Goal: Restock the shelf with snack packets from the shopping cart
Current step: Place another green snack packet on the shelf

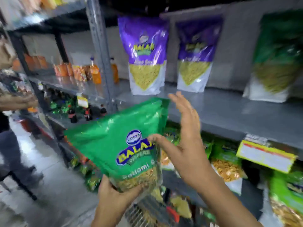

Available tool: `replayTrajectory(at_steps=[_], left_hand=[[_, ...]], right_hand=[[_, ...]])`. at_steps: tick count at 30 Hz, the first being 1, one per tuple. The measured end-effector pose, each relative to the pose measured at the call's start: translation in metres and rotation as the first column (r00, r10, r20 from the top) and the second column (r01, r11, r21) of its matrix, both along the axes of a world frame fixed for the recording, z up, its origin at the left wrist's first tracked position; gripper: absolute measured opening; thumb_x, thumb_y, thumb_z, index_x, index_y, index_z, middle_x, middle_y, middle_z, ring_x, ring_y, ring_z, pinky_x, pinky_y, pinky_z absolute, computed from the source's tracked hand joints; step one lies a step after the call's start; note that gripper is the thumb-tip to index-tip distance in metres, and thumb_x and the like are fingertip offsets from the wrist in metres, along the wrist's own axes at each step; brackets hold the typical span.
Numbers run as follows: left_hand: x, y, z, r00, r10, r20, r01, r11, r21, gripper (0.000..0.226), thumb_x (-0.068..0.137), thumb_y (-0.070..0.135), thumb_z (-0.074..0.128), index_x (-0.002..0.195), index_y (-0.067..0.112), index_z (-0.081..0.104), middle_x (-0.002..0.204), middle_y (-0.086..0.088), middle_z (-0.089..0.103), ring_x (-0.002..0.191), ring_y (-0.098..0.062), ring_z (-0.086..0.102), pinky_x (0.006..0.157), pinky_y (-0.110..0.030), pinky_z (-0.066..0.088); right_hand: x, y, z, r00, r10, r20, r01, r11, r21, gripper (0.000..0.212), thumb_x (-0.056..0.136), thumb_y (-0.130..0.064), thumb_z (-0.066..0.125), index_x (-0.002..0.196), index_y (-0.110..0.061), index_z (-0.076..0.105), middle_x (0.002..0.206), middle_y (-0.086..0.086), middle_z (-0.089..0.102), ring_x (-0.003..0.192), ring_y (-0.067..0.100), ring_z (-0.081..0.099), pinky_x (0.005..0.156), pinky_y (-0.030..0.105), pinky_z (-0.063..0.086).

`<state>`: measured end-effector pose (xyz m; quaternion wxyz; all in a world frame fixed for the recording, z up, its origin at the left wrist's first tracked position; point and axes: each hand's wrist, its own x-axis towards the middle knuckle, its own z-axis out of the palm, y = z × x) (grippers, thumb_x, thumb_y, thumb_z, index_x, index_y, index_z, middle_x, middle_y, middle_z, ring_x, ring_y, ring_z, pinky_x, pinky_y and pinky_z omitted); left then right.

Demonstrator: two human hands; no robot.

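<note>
A large green snack packet (118,141) is tilted in front of me, its top leaning toward the grey shelf (229,112). My left hand (114,192) grips its bottom edge. My right hand (185,136) is beside the packet's right edge with fingers spread, the thumb touching the packet's front. Two purple packets (146,54) (195,56) and one green packet (275,59) stand upright on the shelf. The wire shopping cart (147,212), with packets in it, shows below my arms.
A yellow price tag (265,156) hangs on the shelf edge. Lower shelves hold green and yellow packets (227,163). To the left, orange packets (78,71) and dark bottles (86,112) fill other shelves behind a metal upright (100,51). Another person (9,128) stands at far left.
</note>
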<state>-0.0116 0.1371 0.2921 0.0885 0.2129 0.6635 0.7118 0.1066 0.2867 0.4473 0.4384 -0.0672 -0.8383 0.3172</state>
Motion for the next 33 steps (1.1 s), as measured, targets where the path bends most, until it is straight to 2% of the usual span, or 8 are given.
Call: replayTrajectory(at_steps=[3, 8, 11, 14, 17, 20, 24, 33], left_hand=[[0.028, 0.036, 0.111, 0.987, -0.13, -0.097, 0.136, 0.989, 0.065, 0.043, 0.046, -0.016, 0.087, 0.069, -0.002, 0.054, 0.042, -0.017, 0.058, 0.044, 0.011, 0.059, 0.045, 0.0, 0.042], [0.067, 0.171, 0.229, 0.753, -0.48, -0.449, 0.614, 0.759, 0.218, 0.079, 0.04, -0.001, 0.092, 0.11, 0.009, 0.055, 0.095, -0.003, 0.079, 0.086, -0.015, 0.076, 0.067, -0.022, 0.059], [0.068, 0.212, 0.234, 0.759, -0.504, -0.412, 0.626, 0.74, 0.246, 0.08, 0.039, -0.001, 0.088, 0.11, 0.011, 0.054, 0.1, -0.005, 0.078, 0.092, -0.023, 0.074, 0.07, -0.03, 0.06], [0.061, 0.25, 0.212, 0.751, -0.568, -0.336, 0.65, 0.725, 0.227, 0.076, 0.042, -0.005, 0.087, 0.107, 0.01, 0.053, 0.099, -0.006, 0.078, 0.089, -0.02, 0.075, 0.07, -0.031, 0.061], [0.058, 0.275, 0.195, 0.741, -0.61, -0.281, 0.657, 0.746, 0.111, 0.083, 0.04, 0.022, 0.097, 0.111, 0.016, 0.054, 0.112, -0.01, 0.073, 0.105, -0.026, 0.07, 0.088, -0.039, 0.058], [0.058, 0.299, 0.196, 0.726, -0.625, -0.288, 0.662, 0.748, 0.043, 0.064, 0.061, -0.002, 0.087, 0.11, 0.018, 0.051, 0.111, -0.004, 0.068, 0.104, -0.021, 0.065, 0.081, -0.017, 0.056], [0.064, 0.327, 0.203, 0.674, -0.681, -0.287, 0.701, 0.712, -0.042, 0.076, 0.063, 0.01, 0.087, 0.125, 0.018, 0.045, 0.122, -0.003, 0.064, 0.112, -0.017, 0.062, 0.094, -0.025, 0.052], [0.066, 0.354, 0.193, 0.659, -0.731, -0.178, 0.735, 0.676, -0.054, 0.063, 0.069, 0.024, 0.082, 0.117, 0.035, 0.042, 0.117, 0.012, 0.062, 0.108, -0.005, 0.059, 0.1, -0.033, 0.046]], right_hand=[[0.04, 0.03, 0.019, 0.998, 0.053, 0.03, -0.044, 0.966, -0.255, 0.116, 0.057, -0.06, 0.082, 0.146, -0.053, 0.009, 0.152, -0.022, 0.031, 0.138, -0.017, 0.022, 0.115, 0.032, 0.032], [0.137, 0.104, 0.071, 0.984, -0.154, -0.086, 0.131, 0.964, -0.23, 0.1, 0.049, -0.057, 0.089, 0.131, -0.065, 0.031, 0.128, -0.026, 0.057, 0.122, -0.002, 0.053, 0.099, 0.023, 0.044], [0.135, 0.133, 0.068, 0.942, -0.289, -0.174, 0.23, 0.928, -0.293, 0.075, 0.059, -0.026, 0.092, 0.117, -0.049, 0.05, 0.117, -0.019, 0.062, 0.11, 0.007, 0.062, 0.095, 0.032, 0.053], [0.131, 0.159, 0.052, 0.914, -0.398, -0.084, 0.354, 0.88, -0.316, 0.084, 0.063, -0.023, 0.09, 0.13, -0.039, 0.042, 0.11, -0.019, 0.059, 0.104, 0.011, 0.063, 0.081, 0.022, 0.052], [0.124, 0.182, 0.035, 0.867, -0.485, 0.116, 0.495, 0.809, -0.315, 0.111, 0.053, -0.053, 0.089, 0.144, -0.026, 0.031, 0.126, -0.003, 0.057, 0.116, 0.023, 0.058, 0.091, 0.036, 0.051], [0.117, 0.22, 0.02, 0.838, -0.5, 0.217, 0.543, 0.799, -0.257, 0.116, 0.039, -0.081, 0.075, 0.133, -0.018, 0.045, 0.125, 0.006, 0.057, 0.116, 0.027, 0.058, 0.092, 0.046, 0.052], [0.119, 0.241, 0.034, 0.777, -0.556, 0.295, 0.619, 0.76, -0.198, 0.073, 0.072, -0.04, 0.081, 0.125, -0.005, 0.044, 0.121, 0.013, 0.048, 0.114, 0.029, 0.049, 0.08, 0.032, 0.038], [0.116, 0.251, 0.032, 0.766, -0.577, 0.284, 0.64, 0.725, -0.255, 0.076, 0.08, -0.03, 0.078, 0.137, -0.007, 0.035, 0.13, 0.016, 0.044, 0.122, 0.031, 0.046, 0.091, 0.029, 0.037]])
